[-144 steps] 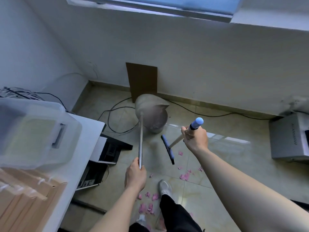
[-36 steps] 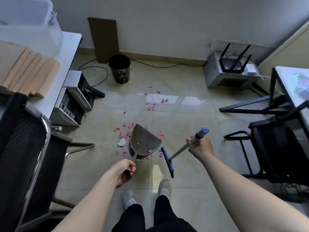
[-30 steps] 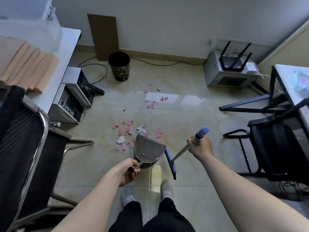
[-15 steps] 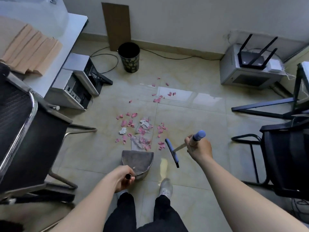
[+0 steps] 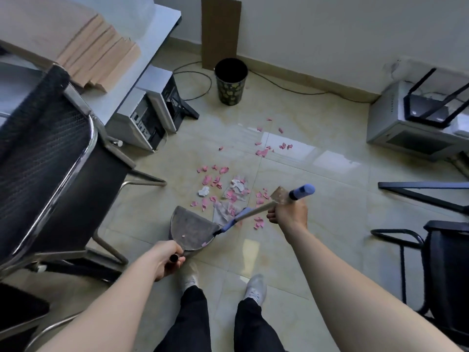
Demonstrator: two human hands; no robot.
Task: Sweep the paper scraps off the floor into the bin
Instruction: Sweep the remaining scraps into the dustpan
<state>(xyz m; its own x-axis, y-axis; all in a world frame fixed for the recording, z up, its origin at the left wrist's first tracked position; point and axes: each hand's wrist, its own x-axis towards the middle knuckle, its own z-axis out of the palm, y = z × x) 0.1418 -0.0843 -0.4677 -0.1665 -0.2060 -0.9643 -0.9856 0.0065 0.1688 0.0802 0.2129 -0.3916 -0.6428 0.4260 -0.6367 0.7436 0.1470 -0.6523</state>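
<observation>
Glossy beige tiled floor (image 5: 330, 237): grey metal dustpan (image 5: 190, 228) now lowered flat, blue-headed broom (image 5: 229, 223) pulled to its lip, pink paper scraps (image 5: 206, 179) starting to land inside; left hand (image 5: 165, 257), right hand (image 5: 291, 214) clenched round handles.

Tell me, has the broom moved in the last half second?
Yes. The broom swung left: its head crossed the tile seam, through the scraps, to the dustpan mouth.

Most of the paper scraps (image 5: 207, 179) at the frame's centre were coloured pink, a few white. The bin (image 5: 230, 90) at upper centre was patterned with pale yellowish spots on black. The dustpan (image 5: 189, 228) was coloured grey, the broom (image 5: 256, 210) blue at grip and head, and the floor (image 5: 317, 224) was tiled in glossy beige.
</observation>
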